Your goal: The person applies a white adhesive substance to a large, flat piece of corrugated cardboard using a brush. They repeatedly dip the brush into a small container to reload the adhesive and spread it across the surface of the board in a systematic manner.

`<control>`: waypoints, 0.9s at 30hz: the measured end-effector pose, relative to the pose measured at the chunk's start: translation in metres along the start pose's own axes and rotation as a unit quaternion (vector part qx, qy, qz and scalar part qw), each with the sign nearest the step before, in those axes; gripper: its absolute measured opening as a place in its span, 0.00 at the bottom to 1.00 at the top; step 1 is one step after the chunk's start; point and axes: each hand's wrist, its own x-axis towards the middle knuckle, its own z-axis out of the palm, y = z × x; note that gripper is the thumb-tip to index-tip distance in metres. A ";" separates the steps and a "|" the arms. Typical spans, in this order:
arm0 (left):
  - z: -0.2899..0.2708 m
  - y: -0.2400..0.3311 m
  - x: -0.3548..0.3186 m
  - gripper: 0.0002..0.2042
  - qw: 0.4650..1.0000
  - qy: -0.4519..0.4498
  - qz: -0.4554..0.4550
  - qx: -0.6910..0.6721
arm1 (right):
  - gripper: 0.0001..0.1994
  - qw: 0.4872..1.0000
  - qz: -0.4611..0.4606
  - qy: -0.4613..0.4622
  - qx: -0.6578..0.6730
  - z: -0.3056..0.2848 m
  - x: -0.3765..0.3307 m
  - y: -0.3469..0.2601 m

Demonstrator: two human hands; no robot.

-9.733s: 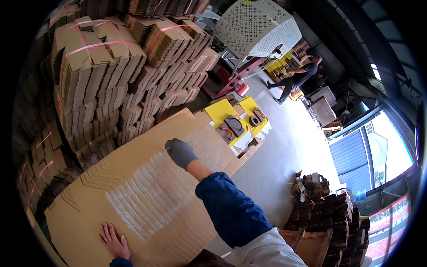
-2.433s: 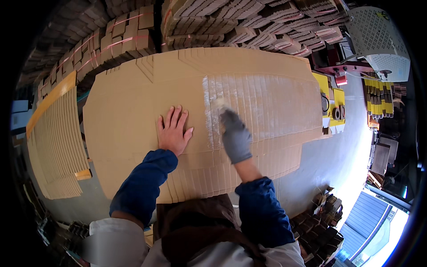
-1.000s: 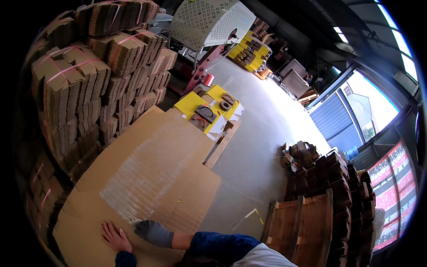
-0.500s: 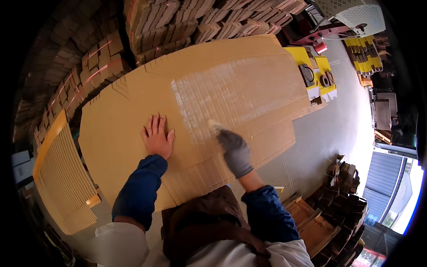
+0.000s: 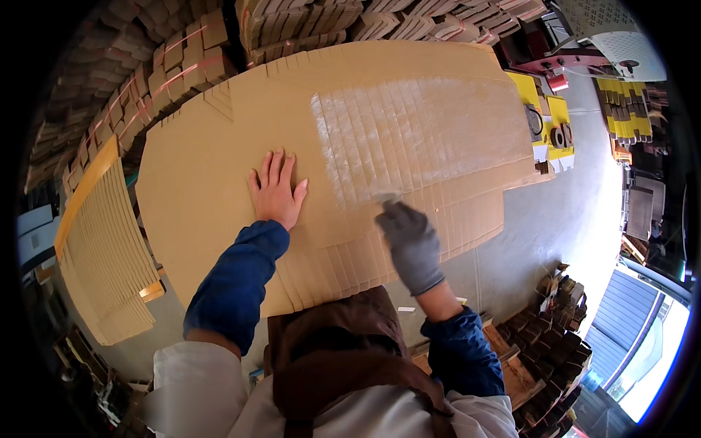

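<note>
Broad overlapping cardboard sheets (image 5: 197, 168) lie flat before me, fanned in narrow steps towards the right. A whitish, wet-looking coat (image 5: 387, 131) covers the stepped edges and part of the rightmost sheet. My left hand (image 5: 277, 191), bare, presses palm down on the plain cardboard left of the coat, fingers spread. In a grey glove, my right hand (image 5: 412, 244) is closed round a small pale brush (image 5: 387, 197). The brush is blurred, its tip at the near edge of the coat; its handle is hidden in the fist.
Bundled cardboard stacks (image 5: 292, 36) stand behind the sheets. At the left, another fanned cardboard pile (image 5: 106, 248) leans out. Yellow boxes (image 5: 558, 120) with tape rolls sit beyond the right end. A wooden pallet (image 5: 515, 372) and dark stacked pieces (image 5: 562, 350) are at the lower right.
The whole view has shifted, so the cardboard sits higher and further right. My right hand has drawn the brush nearer to me across the sheets. My left hand stays planted.
</note>
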 end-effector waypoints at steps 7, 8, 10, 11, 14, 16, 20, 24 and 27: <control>0.001 -0.002 0.000 0.28 1.000 0.007 0.000 0.008 | 0.12 0.996 0.052 -0.066 -0.025 0.002 0.000 0.020; 0.001 -0.002 0.000 0.28 1.000 0.006 -0.002 0.011 | 0.12 0.995 0.060 -0.081 -0.019 -0.001 0.003 0.009; 0.003 0.000 0.000 0.28 1.000 0.009 0.002 0.008 | 0.07 0.998 -0.051 -0.025 0.002 0.012 0.002 -0.013; 0.004 0.000 0.001 0.28 1.000 0.011 0.003 0.008 | 0.07 0.998 -0.044 -0.051 0.006 0.016 -0.001 -0.012; -0.001 -0.002 0.000 0.28 1.000 0.013 0.001 0.005 | 0.05 0.997 0.018 -0.072 0.014 0.023 -0.001 0.016; 0.001 -0.003 0.000 0.28 1.000 0.020 0.006 0.002 | 0.05 0.998 0.021 -0.050 0.017 0.010 0.001 0.014; 0.004 0.001 0.001 0.28 1.000 0.011 0.004 0.007 | 0.06 0.997 -0.026 -0.050 0.048 0.023 -0.004 -0.020; 0.004 -0.002 0.000 0.28 1.000 0.020 0.005 0.006 | 0.09 0.987 0.050 -0.154 0.018 0.012 0.006 -0.008; 0.004 0.000 0.001 0.28 1.000 0.012 0.002 0.006 | 0.10 0.991 -0.004 -0.132 0.034 0.013 0.000 -0.035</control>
